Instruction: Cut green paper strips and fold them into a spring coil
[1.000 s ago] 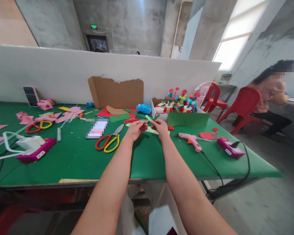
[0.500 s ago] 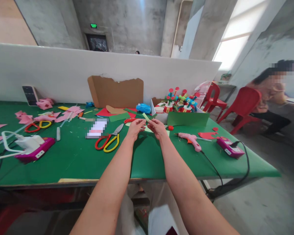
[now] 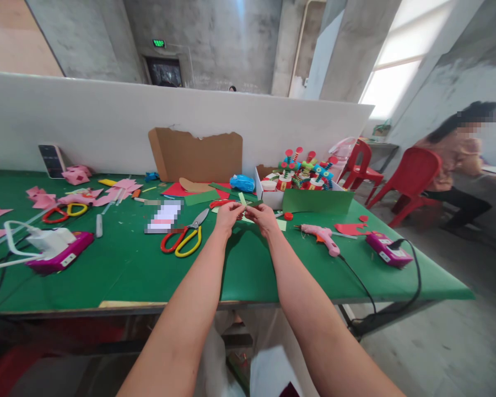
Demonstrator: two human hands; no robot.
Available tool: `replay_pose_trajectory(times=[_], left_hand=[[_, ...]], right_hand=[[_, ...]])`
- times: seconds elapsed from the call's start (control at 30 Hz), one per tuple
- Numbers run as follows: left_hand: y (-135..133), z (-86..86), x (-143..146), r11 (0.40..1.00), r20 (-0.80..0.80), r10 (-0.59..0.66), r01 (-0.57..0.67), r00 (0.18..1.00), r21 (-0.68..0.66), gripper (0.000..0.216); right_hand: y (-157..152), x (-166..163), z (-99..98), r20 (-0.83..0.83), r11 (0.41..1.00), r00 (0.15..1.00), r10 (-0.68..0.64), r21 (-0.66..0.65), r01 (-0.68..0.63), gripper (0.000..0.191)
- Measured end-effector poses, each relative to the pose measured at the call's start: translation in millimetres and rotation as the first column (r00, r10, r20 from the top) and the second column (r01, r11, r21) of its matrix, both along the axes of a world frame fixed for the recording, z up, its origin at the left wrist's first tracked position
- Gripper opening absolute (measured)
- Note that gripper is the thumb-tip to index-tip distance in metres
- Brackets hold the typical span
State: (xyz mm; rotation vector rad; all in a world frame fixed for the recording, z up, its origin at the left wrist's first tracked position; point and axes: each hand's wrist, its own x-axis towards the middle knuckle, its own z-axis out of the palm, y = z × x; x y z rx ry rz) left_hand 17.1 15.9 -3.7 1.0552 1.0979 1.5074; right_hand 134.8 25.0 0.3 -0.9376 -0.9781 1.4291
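Note:
My left hand (image 3: 228,218) and my right hand (image 3: 263,218) meet above the middle of the table, fingertips pinched close together. Between them is a pale green paper strip (image 3: 242,198) that sticks up. A dark green paper strip (image 3: 255,203) crosses near it and runs over the right fingers. Where the strips join is hidden by my fingers. Under the hands lies pale green paper (image 3: 281,225). Scissors with one red and one yellow handle (image 3: 188,241) lie left of my left hand. A pink glue gun (image 3: 319,232) rests to the right.
Behind my hands stand a blue tape dispenser (image 3: 242,182) and a white box (image 3: 268,195) of colourful paper figures. A green card (image 3: 318,201) leans on the box. Purple power strips (image 3: 388,249) with cables lie at both sides. A person (image 3: 454,143) sits at the far right.
The pale green strip has turned more upright, and the dark green one lies flatter over my right fingers. My hands stay in nearly the same place.

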Motion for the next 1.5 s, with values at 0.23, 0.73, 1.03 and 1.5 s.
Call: replay_pose_trajectory(times=[0.23,0.73,1.03,1.5], left_hand=[[-1.1,0.2,0.3,0.999,-0.002,-0.035,0.035,0.999,0.017,0.032],[3.5,-2.4,-12.5,0.913,-0.008,0.331,-0.322,0.944,-0.252,0.034],[-5.0,-2.9,-2.0,0.948,-0.093,-0.302,0.289,0.949,-0.131,0.015],[-0.4,-11.7,4.7,0.937,-0.511,-0.301,0.35,0.805,0.0,0.029]], right_hand=[[-1.9,-0.5,3.6,0.013,1.0,1.0,0.011,-0.007,-0.011,0.029],[-2.3,0.2,6.5,0.006,0.996,0.997,-0.076,-0.047,0.077,0.021],[6.6,11.3,5.4,-0.121,0.988,0.98,-0.155,-0.04,0.152,0.029],[5.0,11.3,6.5,-0.18,0.988,0.972,-0.154,-0.046,0.148,0.024]])
